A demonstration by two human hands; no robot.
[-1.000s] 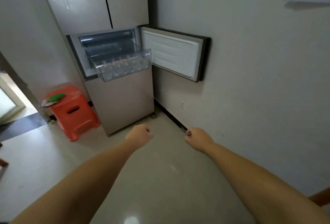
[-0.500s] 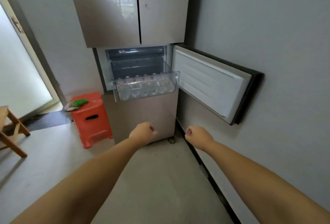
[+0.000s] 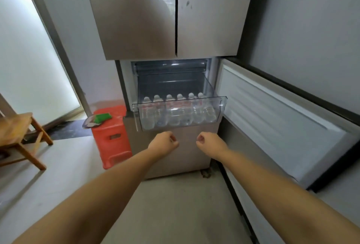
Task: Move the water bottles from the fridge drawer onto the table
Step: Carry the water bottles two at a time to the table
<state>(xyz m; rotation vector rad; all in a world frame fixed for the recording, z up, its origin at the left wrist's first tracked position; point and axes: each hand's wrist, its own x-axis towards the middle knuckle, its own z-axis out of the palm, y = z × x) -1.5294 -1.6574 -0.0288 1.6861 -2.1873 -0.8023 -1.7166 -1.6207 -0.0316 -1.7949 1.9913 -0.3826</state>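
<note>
Far left of the left hand [image 3: 163, 143], a wooden stool [image 3: 18, 136] stands on the floor. Nearer, just left of that hand: red plastic stool [image 3: 112, 136] against the fridge [image 3: 175, 16], a green item [image 3: 102, 117] lying on top. Left hand: fingers curled into a fist, holding nothing. Bare floor lies beneath both forearms. Right hand [image 3: 211, 143]: likewise fisted, nothing held; apart from the left by a small gap. Directly above both hands, not touching, the clear fridge drawer [image 3: 222, 107] is pulled out, front edge overhanging the lower panel. Inside it, water bottles [image 3: 175, 111] stand upright in a row, caps above the rim. Right of the right hand, the open compartment door [image 3: 276, 123] is swung out towards the wall.
</note>
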